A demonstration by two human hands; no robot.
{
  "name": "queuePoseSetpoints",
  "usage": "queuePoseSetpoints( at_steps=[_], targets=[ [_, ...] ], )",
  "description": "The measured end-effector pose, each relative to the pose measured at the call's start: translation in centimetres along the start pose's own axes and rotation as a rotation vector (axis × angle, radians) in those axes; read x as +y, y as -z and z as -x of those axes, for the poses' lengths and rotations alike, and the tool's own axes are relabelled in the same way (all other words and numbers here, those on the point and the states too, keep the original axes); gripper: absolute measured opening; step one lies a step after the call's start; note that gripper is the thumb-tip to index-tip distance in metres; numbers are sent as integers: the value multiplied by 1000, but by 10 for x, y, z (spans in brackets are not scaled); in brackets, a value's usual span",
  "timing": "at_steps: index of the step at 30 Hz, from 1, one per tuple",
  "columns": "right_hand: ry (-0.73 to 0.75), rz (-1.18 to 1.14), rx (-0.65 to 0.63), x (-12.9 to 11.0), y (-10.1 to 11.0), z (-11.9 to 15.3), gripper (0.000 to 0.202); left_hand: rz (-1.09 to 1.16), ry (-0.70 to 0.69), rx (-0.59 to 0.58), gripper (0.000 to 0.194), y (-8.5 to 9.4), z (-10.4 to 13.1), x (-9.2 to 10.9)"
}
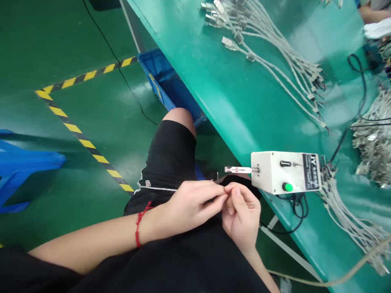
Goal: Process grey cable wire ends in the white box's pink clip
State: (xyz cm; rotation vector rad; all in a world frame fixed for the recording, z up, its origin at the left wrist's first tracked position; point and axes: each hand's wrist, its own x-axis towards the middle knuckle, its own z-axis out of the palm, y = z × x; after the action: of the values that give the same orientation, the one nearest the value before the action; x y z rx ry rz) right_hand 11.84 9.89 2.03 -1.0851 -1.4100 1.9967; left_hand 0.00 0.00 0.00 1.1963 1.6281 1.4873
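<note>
My left hand [198,203], with a red string bracelet [139,228] on its wrist, is closed in a pinch above my lap. A thin grey-white cable [159,188] runs over the black shorts and passes under that hand. Fingertip to fingertip with it, my right hand [241,211] is also pinched closed. What lies between the fingertips is too small and covered to make out. Just beyond my hands, a white box-shaped machine [275,173] with a green knob [287,187] sits at the table edge. Its slim white-and-red tip [238,169] points left over my lap.
Bundled grey-white USB cables [275,49] lie on the green table [214,77]. More cable bundles [351,219] and a connector pile [375,138] are at the right. A blue crate [159,85] stands beneath the table edge. A black cord [301,215] hangs beside the machine. Another person's arm [374,14] shows top right.
</note>
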Motion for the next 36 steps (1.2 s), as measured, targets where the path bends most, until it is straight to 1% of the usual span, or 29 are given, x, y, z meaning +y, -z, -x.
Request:
queuePoseSetpoints(
  at_steps=[3,5,6,7,9,11,13,15,17,19,20,21,25,26,28,30,31,32,34,35,36],
  targets=[
    [78,120,89,7,1,2,17,-16,-20,5,25,-3,2,-2],
    [144,194,163,10,2,3,15,1,-1,18,24,-3,2,-3],
    [160,196,187,11,2,3,15,26,21,27,23,-4,1,-3],
    [146,160,183,11,2,2,14,73,53,33,22,-4,1,-3],
    [58,22,116,10,1,-1,14,250,141,29,21,-4,0,-4],
    [-35,-98,34,9,-1,-6,16,485,229,3,21,-5,-1,-5],
    [-63,-144,0,9,-1,-8,17,673,282,-24,21,-7,0,-7],
    [-37,-186,-11,8,-1,-8,17,751,300,-22,21,-9,1,-8],
    [-12,-206,-40,8,2,-6,29,770,315,0,22,-10,2,-9],
    [1,-169,-84,7,4,-2,43,782,328,14,24,-10,3,-9],
    [-3,-133,-104,7,6,-1,45,785,331,13,25,-10,4,-9],
    [-8,-99,-120,6,6,0,41,786,331,6,26,-10,4,-10],
    [6,-17,-143,5,7,0,10,755,332,-54,25,-9,3,-10],
    [17,-12,-140,5,7,-1,8,749,332,-64,24,-8,3,-10],
    [30,-1,-102,5,7,-1,9,725,319,-67,22,-9,2,-9],
    [98,97,-8,6,8,1,11,650,289,-46,24,-9,2,-9],
    [182,212,45,7,9,3,7,597,268,-30,25,-9,3,-9],
    [307,356,90,8,10,6,4,541,243,-15,24,-10,4,-9],
    [583,626,153,10,12,10,22,444,190,14,20,-10,5,-9],
    [665,703,163,11,11,11,30,413,171,29,19,-10,6,-9],
    [685,723,163,11,10,12,34,395,164,48,19,-9,6,-9]
  ],
)
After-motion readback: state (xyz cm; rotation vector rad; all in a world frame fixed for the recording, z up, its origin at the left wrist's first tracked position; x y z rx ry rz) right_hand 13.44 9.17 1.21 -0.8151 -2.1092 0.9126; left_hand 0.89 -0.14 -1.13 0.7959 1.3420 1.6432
